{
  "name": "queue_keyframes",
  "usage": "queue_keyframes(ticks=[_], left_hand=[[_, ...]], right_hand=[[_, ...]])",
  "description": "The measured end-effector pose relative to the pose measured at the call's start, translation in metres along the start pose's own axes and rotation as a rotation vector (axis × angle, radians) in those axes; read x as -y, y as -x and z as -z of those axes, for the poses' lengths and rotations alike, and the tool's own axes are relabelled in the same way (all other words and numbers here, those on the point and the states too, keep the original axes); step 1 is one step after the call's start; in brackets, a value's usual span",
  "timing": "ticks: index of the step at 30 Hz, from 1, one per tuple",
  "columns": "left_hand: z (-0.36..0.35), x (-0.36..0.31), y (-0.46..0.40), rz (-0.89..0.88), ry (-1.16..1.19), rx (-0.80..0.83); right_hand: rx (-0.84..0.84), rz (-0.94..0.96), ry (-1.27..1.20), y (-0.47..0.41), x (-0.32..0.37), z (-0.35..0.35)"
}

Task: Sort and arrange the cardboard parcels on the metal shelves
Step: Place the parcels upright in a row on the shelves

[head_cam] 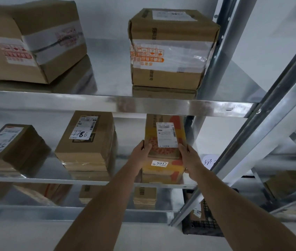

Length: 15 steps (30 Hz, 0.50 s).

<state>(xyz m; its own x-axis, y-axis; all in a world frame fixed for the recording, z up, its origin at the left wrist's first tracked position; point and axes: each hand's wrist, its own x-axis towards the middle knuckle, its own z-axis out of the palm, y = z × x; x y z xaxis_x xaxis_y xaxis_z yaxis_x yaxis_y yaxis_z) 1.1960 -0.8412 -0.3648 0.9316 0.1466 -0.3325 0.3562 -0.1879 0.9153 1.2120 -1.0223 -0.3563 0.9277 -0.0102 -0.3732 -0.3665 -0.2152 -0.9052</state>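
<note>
Head view: both arms reach forward to the yellow parcel (164,142) on the middle shelf (89,182), at its right end beside the steel upright (221,73). The left hand (140,153) grips the parcel's left edge, thumb on top; the right hand (190,158) clamps the right edge, fingers curled round the near corner. So the grip is a two-handed pinch, one hand each side. The parcel's long axis runs near to far, straight ahead between the hands, each about equally close. It appears to sit on the shelf, its near face tagged 5917 (159,163). To the left stands the brown parcel marked 1786 (87,142), well apart. Any shift in or out, I judge, goes along that axis.
</note>
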Motion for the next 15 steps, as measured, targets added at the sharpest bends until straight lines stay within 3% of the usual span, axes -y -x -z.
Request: queue_keyframes(ticks=[9, 15], left_hand=[[-0.0024, 0.0004, -0.0029, 0.008, -0.017, -0.005], [-0.0036, -0.004, -0.0025, 0.04, -0.271, -0.132]], right_hand=[[0.005, 0.027, 0.043, -0.0046, -0.0021, 0.0005], [-0.036, -0.086, 0.031, -0.0001, 0.0066, 0.0046]])
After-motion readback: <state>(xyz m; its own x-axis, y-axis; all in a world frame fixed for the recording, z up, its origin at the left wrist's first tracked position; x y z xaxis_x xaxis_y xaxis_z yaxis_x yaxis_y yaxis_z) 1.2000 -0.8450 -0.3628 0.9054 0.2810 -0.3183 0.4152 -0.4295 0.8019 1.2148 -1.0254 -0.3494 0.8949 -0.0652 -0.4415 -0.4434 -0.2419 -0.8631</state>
